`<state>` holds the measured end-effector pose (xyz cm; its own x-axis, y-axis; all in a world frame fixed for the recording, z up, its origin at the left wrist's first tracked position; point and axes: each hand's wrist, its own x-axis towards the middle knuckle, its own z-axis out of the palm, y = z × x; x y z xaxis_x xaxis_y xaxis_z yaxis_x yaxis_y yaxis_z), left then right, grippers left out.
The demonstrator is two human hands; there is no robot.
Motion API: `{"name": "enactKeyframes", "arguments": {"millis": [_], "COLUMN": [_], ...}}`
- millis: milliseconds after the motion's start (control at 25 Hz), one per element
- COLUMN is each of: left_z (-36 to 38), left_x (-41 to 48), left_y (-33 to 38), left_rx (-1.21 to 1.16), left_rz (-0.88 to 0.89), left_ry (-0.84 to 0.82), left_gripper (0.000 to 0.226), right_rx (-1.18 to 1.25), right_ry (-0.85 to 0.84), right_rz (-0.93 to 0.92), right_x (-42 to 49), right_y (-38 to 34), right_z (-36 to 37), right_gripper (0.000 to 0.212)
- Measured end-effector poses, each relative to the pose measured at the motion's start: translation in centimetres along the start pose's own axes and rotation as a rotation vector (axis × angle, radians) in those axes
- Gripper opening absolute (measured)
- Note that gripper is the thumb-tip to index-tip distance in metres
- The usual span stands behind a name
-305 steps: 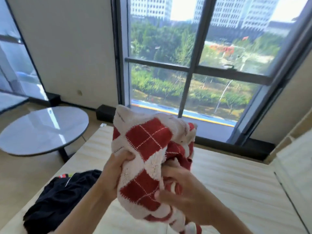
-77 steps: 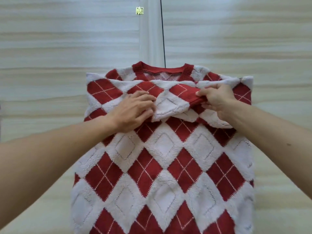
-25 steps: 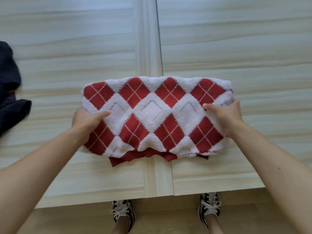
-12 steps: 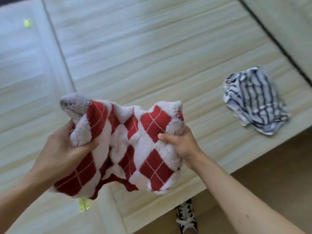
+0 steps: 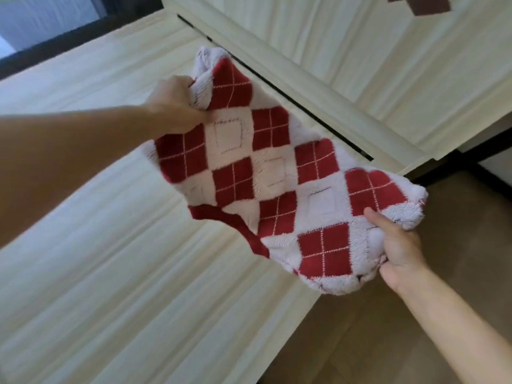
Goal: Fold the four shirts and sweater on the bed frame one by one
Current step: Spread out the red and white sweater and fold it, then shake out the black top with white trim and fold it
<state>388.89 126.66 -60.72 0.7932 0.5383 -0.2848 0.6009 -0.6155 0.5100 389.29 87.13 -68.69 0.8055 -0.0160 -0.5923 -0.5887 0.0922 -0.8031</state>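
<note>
The folded red-and-white argyle sweater [image 5: 277,176] hangs in the air between both hands, above the pale wooden bed frame [image 5: 110,259]. My left hand [image 5: 177,103] grips its upper left end. My right hand [image 5: 399,248] grips its lower right end, thumb on top. The sweater stretches diagonally across the view, with a dark red hem showing along its lower edge. The shirts are out of view.
A raised wooden headboard panel [image 5: 346,65] runs diagonally behind the sweater. Brown floor [image 5: 415,328] lies at the lower right beyond the frame's edge. A dark window base [image 5: 55,42] crosses the top left. A red-and-white patch [image 5: 418,4] shows at the top edge.
The sweater lay folded on the frame a second ago. Both hands lifted it and carried it rightward; it is now held stretched out near the headboard. The striped shirt has left the view.
</note>
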Motion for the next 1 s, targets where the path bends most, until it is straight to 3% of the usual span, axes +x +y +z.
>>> {"name": "enactKeyframes", "arguments": {"millis": [120, 200, 280, 360, 480, 600, 760, 880, 1000], "left_z": [4.8, 10.1, 15.6, 19.4, 20.6, 17.5, 10.5, 3.7, -1.7], "left_x": [3.7, 3.3, 1.2, -1.8, -7.8, -14.7, -22.9, -29.5, -35.9], "left_y": [1.9, 1.5, 0.2, -1.9, -5.9, -12.6, -23.7, -33.7, -42.4], "left_rx": [0.492, 0.678, 0.713, 0.684, 0.487, 0.396, 0.227, 0.154, 0.125], "left_rz": [-0.044, 0.040, 0.208, 0.274, 0.283, 0.256, 0.000, -0.186, -0.323], "left_ry": [0.115, 0.028, -0.259, -0.463, -0.474, -0.432, -0.281, -0.068, 0.097], "left_gripper": [0.065, 0.081, 0.090, 0.090, 0.082, 0.076, 0.066, 0.063, 0.061], "right_rx": [-0.171, -0.458, -0.721, -1.012, -1.211, -1.358, -1.399, -1.406, -1.379], "right_ry": [0.142, 0.191, 0.134, 0.021, 0.003, 0.054, -0.351, -0.718, -0.935], "right_rz": [0.067, 0.105, 0.077, 0.065, 0.067, -0.261, -0.554, -0.670, -0.742], "right_x": [4.1, 6.1, 7.5, 8.2, 7.7, 4.1, -6.7, -18.8, -29.7], "right_y": [2.6, 4.5, 6.1, 7.3, 7.5, 8.3, 14.1, 22.2, 29.1], "right_z": [-1.0, -0.4, 0.7, 1.8, 3.5, 6.9, 17.5, 27.4, 34.7], "right_gripper": [0.055, 0.091, 0.117, 0.114, 0.098, 0.091, 0.088, 0.087, 0.084]}}
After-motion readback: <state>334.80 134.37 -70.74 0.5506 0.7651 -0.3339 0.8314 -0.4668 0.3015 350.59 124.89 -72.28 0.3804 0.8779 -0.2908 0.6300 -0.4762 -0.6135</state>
